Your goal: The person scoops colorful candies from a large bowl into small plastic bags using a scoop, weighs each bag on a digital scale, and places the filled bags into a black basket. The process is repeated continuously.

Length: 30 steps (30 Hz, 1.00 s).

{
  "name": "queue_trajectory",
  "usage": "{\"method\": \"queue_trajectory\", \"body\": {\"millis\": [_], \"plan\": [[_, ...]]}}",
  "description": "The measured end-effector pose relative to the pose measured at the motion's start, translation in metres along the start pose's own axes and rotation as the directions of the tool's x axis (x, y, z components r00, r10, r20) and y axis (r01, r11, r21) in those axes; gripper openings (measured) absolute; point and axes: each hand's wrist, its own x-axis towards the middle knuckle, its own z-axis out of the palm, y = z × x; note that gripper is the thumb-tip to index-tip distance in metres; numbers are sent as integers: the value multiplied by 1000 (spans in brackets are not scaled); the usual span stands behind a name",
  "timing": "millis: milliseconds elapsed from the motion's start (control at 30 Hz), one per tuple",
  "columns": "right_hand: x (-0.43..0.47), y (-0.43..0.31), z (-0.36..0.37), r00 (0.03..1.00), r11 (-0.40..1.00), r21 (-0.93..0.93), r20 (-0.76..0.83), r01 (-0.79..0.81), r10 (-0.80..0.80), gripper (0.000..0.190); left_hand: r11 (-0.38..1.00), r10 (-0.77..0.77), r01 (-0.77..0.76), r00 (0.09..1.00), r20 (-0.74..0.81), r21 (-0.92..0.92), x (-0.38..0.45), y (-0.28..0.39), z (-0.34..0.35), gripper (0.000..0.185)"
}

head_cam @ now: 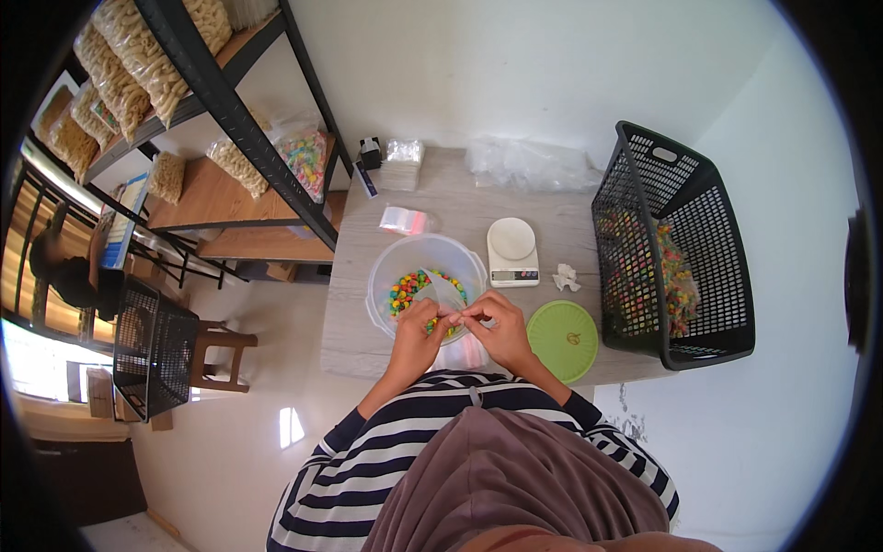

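Observation:
My left hand (pixel 417 334) and my right hand (pixel 498 328) meet over the front rim of a translucent plastic tub (pixel 386 265). Their fingertips pinch the edge of a small clear plastic bag (pixel 441 293), which extends over the tub. Inside the tub lie many small round pieces (pixel 407 284) in red, yellow, green and orange. Whether the bag has anything in it is hard to see. Close to my body, partly under my hands, lie more clear bags (pixel 461 353) with a pinkish edge.
Right of the tub are a white digital scale (pixel 512 252), crumpled white paper (pixel 566 277) and a green lid (pixel 562 341). A black plastic basket (pixel 672 248) holds filled colourful bags. A stack of bags (pixel 403 219) lies behind the tub. Shelving (pixel 234 186) stands left; a person (pixel 76 276) sits beyond.

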Motion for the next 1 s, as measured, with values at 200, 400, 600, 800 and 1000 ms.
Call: {"method": "queue_trajectory", "body": {"millis": [200,400,600,800,1000], "plan": [[2,3,0,994,991,100,61,-93,87,11,1000,0,0,1000,8,-29,-2,-8,2,9],[-1,17,1,983,964,204,105,-168,149,8,999,17,-18,1000,-23,-47,1,-1,5,8],[-3,14,-2,972,965,160,151,-206,182,9,999,29,-28,999,31,-45,-2,2,6,10],[-7,14,1,967,966,131,160,-222,200,7,1000,16,-17,999,28,26,-6,-8,7,15],[-11,13,9,963,957,142,130,-252,234,8,970,111,-102,993,-32,220,-9,3,7,13]]}}
